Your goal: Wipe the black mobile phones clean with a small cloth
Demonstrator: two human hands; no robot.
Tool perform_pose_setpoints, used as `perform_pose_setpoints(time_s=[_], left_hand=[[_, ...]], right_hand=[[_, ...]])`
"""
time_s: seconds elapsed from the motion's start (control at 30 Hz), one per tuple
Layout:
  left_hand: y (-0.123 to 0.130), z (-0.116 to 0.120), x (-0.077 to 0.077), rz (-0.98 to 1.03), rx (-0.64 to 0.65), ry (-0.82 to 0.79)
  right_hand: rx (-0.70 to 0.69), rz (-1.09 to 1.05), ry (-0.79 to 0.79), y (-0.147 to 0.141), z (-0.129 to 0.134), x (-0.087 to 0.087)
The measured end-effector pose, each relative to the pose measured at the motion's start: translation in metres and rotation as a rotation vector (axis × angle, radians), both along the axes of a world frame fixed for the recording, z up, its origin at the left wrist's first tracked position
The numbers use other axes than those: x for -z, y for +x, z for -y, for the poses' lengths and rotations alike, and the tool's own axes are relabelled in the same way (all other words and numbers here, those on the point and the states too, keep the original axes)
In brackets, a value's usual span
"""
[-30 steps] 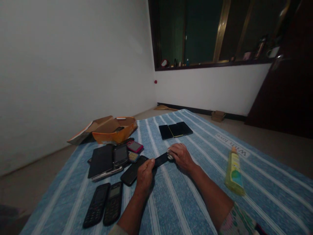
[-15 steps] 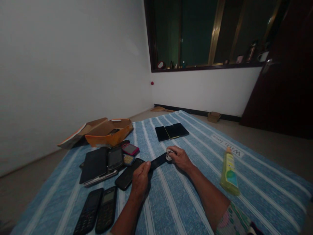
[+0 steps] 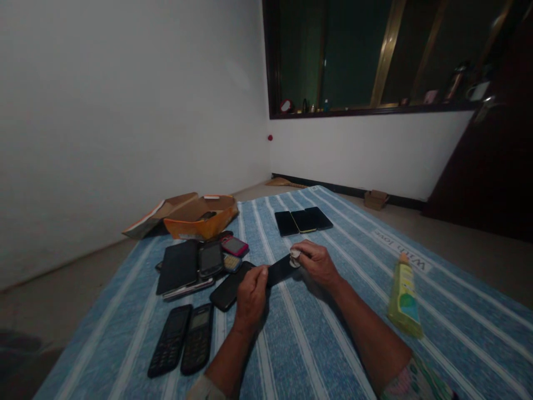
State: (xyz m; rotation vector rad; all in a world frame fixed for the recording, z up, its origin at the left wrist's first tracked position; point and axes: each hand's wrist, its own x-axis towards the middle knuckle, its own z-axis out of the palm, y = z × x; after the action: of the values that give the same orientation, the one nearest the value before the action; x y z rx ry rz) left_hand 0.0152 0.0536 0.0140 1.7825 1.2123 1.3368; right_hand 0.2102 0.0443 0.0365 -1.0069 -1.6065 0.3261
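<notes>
My left hand grips the near end of a dark smartphone, thumb along its top. At the phone's far end, my right hand pinches a small crumpled white cloth against it. Just left of my left hand lies a black phone. Two keypad phones, one beside the other, rest nearer to me. A stack of dark tablets lies behind them, with a grey phone and a pink phone alongside. Three dark smartphones lie side by side beyond my hands.
An open orange cardboard box stands at the far left of the blue striped bedcover. To the right a bottle of yellow-green liquid lies on its side. A small carton sits on the floor by the wall.
The whole view has shifted, so things appear farther right. My left hand still holds the phone, and my right hand keeps the cloth at its far end.
</notes>
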Motion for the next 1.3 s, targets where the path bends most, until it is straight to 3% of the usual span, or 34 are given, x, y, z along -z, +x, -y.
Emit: perform_pose_setpoints(time_s=[0.13,0.23,0.4,0.6,0.7,0.93,1.13,1.3], left_hand=[[0.003,0.007,-0.004,-0.142,-0.03,0.222],[0.005,0.012,-0.004,-0.236,-0.04,0.302],[0.01,0.014,0.002,-0.341,-0.064,0.294],[0.016,0.016,0.009,-0.461,-0.137,0.33],[0.018,0.018,0.01,-0.481,-0.154,0.352],[0.021,0.022,0.01,-0.536,-0.162,0.334],[0.022,0.023,0.009,-0.545,-0.182,0.329],[0.022,0.022,0.009,-0.516,-0.181,0.311]], right_hand=[[-0.041,0.037,-0.026,-0.002,0.005,0.0],[-0.049,0.052,-0.028,-0.001,0.008,0.002],[-0.045,0.092,-0.04,0.004,0.007,0.009],[-0.084,0.289,0.005,0.009,0.007,0.018],[-0.117,0.335,-0.067,0.01,0.009,0.02],[-0.129,0.236,-0.249,0.022,0.009,0.022],[-0.05,-0.01,-0.395,0.027,0.008,0.03],[-0.103,-0.083,-0.523,0.026,0.007,0.035]])
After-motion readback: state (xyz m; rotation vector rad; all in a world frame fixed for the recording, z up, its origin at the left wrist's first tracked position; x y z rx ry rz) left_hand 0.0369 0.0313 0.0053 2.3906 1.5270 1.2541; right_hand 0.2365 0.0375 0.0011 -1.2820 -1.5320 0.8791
